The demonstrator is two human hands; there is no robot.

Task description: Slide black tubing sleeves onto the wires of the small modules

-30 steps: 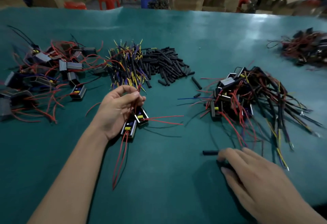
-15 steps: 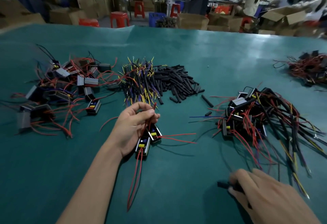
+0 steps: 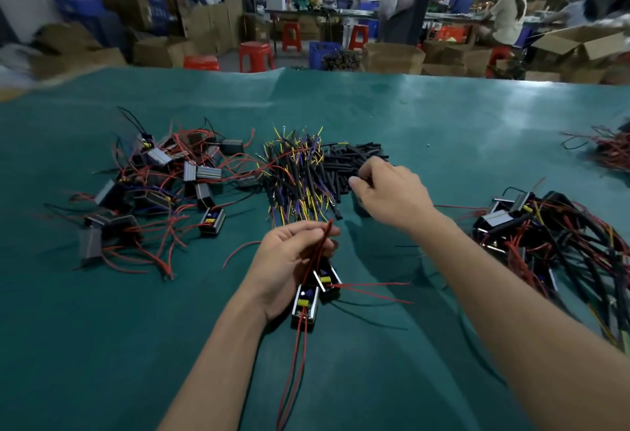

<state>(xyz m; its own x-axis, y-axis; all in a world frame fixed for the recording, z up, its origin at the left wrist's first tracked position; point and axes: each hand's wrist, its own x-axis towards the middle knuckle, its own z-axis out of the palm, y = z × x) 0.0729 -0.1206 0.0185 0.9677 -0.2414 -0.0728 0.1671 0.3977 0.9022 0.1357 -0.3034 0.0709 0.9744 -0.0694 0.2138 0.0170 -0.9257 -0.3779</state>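
Note:
My left hand [image 3: 289, 260] pinches a few red wires [image 3: 323, 241] upright between thumb and fingers. Two small open modules [image 3: 305, 301] lie under its palm on the green table, their other red leads trailing toward me and to the right. My right hand [image 3: 392, 192] hovers over the near edge of the pile of black tubing sleeves [image 3: 344, 161]. Its fingers are curled down toward the sleeves. Whatever is under those fingers is hidden.
A bundle of sleeved yellow and purple wires [image 3: 300, 178] lies left of the sleeve pile. A heap of modules with red leads [image 3: 153, 192] spreads at the left, and a heap with black sleeved wires [image 3: 552, 236] at the right. Another tangle [image 3: 610, 147] sits far right.
My right hand left the near right of the table, where it was at a loose black sleeve, and travelled up to the sleeve pile. My left hand kept its pinch on the red wires.

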